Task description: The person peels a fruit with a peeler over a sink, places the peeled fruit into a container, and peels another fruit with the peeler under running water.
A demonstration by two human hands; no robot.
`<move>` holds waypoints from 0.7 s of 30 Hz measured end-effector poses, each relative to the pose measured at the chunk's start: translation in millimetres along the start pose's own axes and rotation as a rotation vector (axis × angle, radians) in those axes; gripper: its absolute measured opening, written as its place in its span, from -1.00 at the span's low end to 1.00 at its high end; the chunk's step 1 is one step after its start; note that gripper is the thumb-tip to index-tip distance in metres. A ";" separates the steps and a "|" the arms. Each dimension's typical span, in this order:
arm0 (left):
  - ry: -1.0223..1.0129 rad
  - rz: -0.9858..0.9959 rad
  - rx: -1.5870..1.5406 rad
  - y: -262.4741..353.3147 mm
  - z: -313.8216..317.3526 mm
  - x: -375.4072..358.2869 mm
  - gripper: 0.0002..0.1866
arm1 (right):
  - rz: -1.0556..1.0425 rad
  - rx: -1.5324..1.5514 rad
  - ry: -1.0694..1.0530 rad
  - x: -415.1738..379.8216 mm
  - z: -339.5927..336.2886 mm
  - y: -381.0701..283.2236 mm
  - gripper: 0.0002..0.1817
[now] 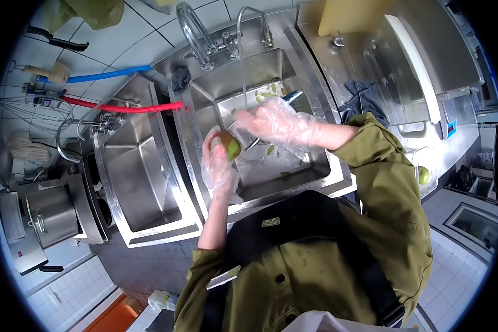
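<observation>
In a clear plastic glove, my left hand point(220, 163) is closed around a kiwi point(231, 146) over the left side of the sink. Brown skin covers most of the fruit, and a bare green patch shows on it. My right hand point(282, 122), also gloved, grips a peeler point(294, 96) just right of the kiwi. Its shiny handle end sticks out above the hand, and a thin metal part shows below; the fingers hide the middle. Green peel strips point(268, 91) lie on the floor of the sink point(282, 180).
A thin stream runs from the narrow tap point(266, 36) beside a larger faucet point(191, 27). A second sink point(141, 182) stands left. At right are a dark cloth point(365, 99), a white-edged clear bin point(415, 66) and a clear container point(430, 188) holding a green fruit point(423, 175).
</observation>
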State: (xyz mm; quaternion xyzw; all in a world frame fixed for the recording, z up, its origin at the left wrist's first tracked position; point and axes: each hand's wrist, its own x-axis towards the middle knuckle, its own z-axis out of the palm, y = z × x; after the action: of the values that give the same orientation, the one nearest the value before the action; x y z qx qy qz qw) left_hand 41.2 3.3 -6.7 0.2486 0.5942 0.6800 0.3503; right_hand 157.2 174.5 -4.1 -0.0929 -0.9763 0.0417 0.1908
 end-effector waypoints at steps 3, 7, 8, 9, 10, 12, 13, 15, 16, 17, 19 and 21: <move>0.056 -0.011 -0.236 16.0 -3.1 -5.9 -0.30 | 0.273 0.179 -0.508 -52.8 107.2 84.7 -0.79; 0.289 -0.273 -0.245 -7.9 -22.3 5.2 -0.38 | 0.197 0.250 -0.836 -60.2 88.9 76.5 -0.70; 0.201 -0.253 -0.310 -9.4 -21.5 4.1 -0.35 | 0.148 0.165 -0.802 -58.6 82.3 70.6 -0.68; 0.137 -0.264 -0.316 -13.8 -23.7 1.3 -0.36 | 0.102 0.090 -0.773 -58.2 73.7 59.9 -0.67; 0.070 -0.272 -0.321 -19.6 -28.4 1.1 -0.37 | 0.057 0.013 -0.739 -53.1 62.6 50.9 -0.65; -0.005 -0.299 -0.358 -21.7 -27.1 3.1 -0.41 | 0.179 0.465 -0.716 -11.4 16.1 42.4 -0.71; -0.010 -0.326 -0.384 -17.6 -24.5 2.5 -0.43 | 0.070 0.395 -0.621 -17.0 30.5 48.5 -0.70; -0.027 -0.308 -0.406 -9.0 -20.1 5.8 -0.47 | -0.141 0.247 -0.414 -39.1 88.7 67.4 -0.63; -0.035 -0.272 -0.405 -5.6 -17.8 5.9 -0.47 | -0.394 -0.195 -0.381 -39.2 89.8 69.0 -0.65; -0.038 -0.231 -0.411 -5.1 -15.1 6.6 -0.48 | -0.639 -0.626 -0.254 -39.3 90.6 70.2 -0.67; -0.009 -0.238 -0.430 -3.4 -19.7 6.1 -0.48 | -1.290 -2.259 0.030 -21.1 59.4 54.9 -0.77; 0.006 -0.234 -0.442 -2.6 -21.7 7.5 -0.49 | -2.074 -3.572 0.168 -10.7 67.1 54.2 -0.72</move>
State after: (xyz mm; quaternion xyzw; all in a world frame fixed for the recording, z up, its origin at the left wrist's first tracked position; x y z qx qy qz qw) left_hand 20.6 -4.6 -13.5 0.0932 0.4569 0.7490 0.4708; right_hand 150.4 222.4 -76.3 -0.3285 -0.3989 0.8493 0.1082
